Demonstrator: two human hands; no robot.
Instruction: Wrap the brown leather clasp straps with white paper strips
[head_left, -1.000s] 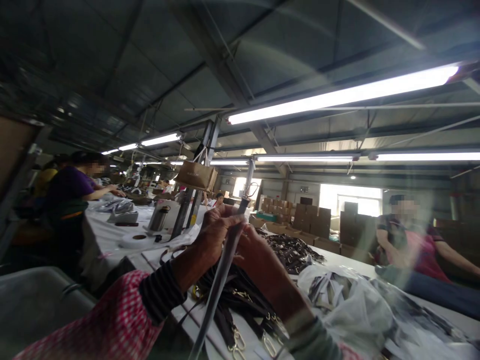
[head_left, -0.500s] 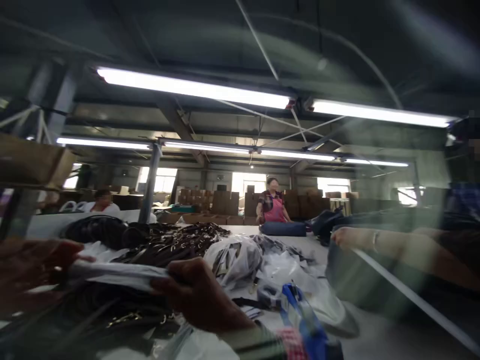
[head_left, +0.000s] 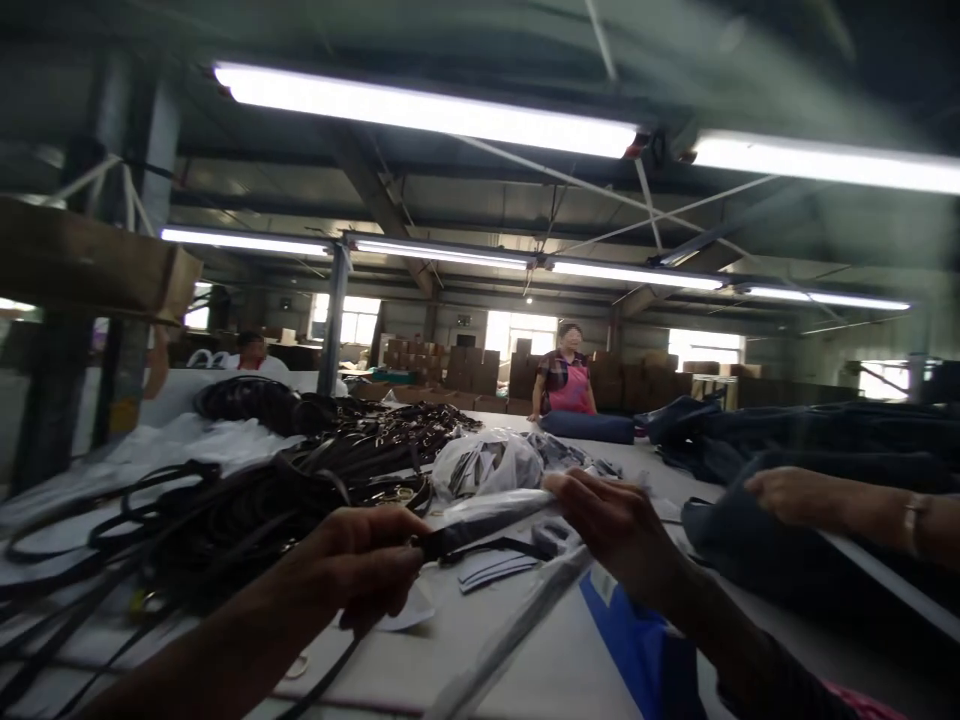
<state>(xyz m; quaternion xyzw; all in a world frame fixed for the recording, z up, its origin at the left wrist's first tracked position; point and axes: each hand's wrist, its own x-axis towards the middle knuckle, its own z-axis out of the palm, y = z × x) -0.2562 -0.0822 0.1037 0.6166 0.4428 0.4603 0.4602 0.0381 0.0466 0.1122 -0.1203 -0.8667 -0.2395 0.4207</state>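
Note:
My left hand [head_left: 367, 568] is closed, thumb and fingers pinching the end of a black belt [head_left: 448, 541]. The belt's tail hangs down below that hand. From there the belt runs toward a clear plastic sleeve [head_left: 517, 505], which seems to cover part of it. My right hand [head_left: 619, 525] is closed on the sleeve's upper right, fingertips pressed together. A long strip of the clear plastic trails down toward the front of the white table [head_left: 390, 675]. To the left lies a large heap of black belts [head_left: 217, 530], beside both hands' work area.
A clear bag of buckled pieces [head_left: 487, 465] and white slips [head_left: 499, 570] lie past my hands. A blue bag [head_left: 637, 640] is under my right forearm. At right, a co-worker's arm [head_left: 832, 505] reaches over dark cloth [head_left: 750, 560]. Another person [head_left: 568, 380] stands across the table.
Both hands have moved right, away from over the belt heap. The plastic stretched between them earlier now trails from my right hand, and a black belt shows in my left. The view has shifted.

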